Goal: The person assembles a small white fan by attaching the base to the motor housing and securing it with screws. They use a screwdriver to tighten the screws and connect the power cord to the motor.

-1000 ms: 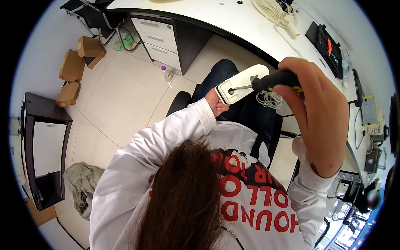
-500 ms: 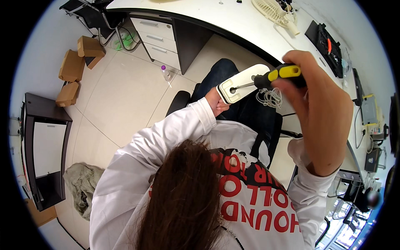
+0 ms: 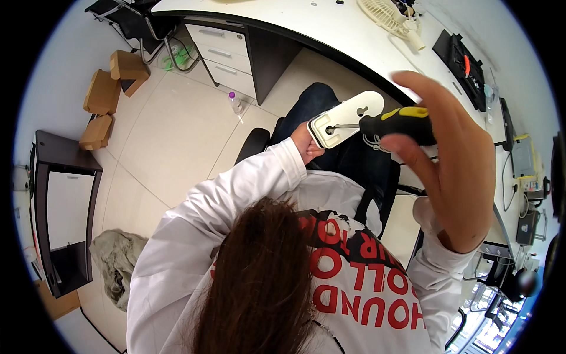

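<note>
My left hand (image 3: 307, 143) is closed around one end of a long white plastic piece (image 3: 348, 115) with rounded ends, a keyhole-shaped slot and a recessed pocket at the held end. Into the round hole of that pocket reaches the metal shaft of a screwdriver (image 3: 398, 123) with a black and yellow handle. My right hand (image 3: 451, 138) has the rear of the handle against its palm. Its forefinger is lifted off, and its thumb lies close under the handle, so the hold looks loose. A thin white cord (image 3: 372, 142) hangs below the piece.
On the white desk (image 3: 330, 23) ahead lie a cream fan part (image 3: 383, 17) and an open black tool case (image 3: 460, 62). A drawer unit (image 3: 221, 56) stands beneath it. Left on the floor are cardboard boxes (image 3: 101, 93), a bottle (image 3: 236, 105) and a grey cloth (image 3: 118, 265).
The screwdriver handle has turned and tilted slightly lower. My right forefinger and thumb have spread apart around it. The left hand and white piece have stayed almost still.
</note>
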`<state>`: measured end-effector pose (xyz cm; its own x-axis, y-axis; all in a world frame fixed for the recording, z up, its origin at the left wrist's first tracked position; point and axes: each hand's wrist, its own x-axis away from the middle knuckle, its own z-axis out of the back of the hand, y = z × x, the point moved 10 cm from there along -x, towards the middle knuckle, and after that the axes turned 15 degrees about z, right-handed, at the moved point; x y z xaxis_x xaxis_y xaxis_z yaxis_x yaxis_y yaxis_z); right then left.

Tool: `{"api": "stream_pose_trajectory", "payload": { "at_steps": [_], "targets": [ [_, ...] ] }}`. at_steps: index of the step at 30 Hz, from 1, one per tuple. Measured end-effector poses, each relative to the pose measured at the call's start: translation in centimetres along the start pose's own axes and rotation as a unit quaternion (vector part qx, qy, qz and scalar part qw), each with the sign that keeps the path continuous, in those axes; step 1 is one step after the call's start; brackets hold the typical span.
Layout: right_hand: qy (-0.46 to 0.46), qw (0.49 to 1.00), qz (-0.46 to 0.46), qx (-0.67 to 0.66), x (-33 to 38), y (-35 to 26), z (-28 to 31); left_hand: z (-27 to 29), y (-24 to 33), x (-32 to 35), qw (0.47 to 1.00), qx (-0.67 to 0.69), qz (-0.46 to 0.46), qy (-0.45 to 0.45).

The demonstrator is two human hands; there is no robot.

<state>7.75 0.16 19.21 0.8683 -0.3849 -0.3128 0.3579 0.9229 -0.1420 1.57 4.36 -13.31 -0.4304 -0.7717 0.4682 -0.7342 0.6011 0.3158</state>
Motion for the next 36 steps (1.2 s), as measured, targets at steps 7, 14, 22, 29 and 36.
{"api": "stream_pose_trajectory", "payload": {
  "at_steps": [7,14,22,29,36],
  "targets": [
    [0.025,0.999,0.015,0.041,0.3,0.1,0.4,0.0,0.1,-0.1,1.000,-0.001,-0.003,0.003],
    [-0.004,0.996,0.088,-0.012,0.1,-1.3,0.2,0.0,-0.2,-0.1,1.000,-0.006,0.001,-0.001],
    [-0.018,0.995,0.093,0.005,0.4,-1.7,0.9,-1.0,-0.6,-0.5,1.000,-0.014,0.017,-0.019],
    [-0.039,0.989,0.140,0.001,0.7,-2.5,0.8,-1.0,-0.5,-0.5,0.999,-0.016,0.018,-0.023],
    [-0.010,0.998,0.052,-0.025,0.5,-1.3,0.1,-0.5,-0.3,-0.2,1.000,-0.014,0.008,-0.012]
  ]
}}
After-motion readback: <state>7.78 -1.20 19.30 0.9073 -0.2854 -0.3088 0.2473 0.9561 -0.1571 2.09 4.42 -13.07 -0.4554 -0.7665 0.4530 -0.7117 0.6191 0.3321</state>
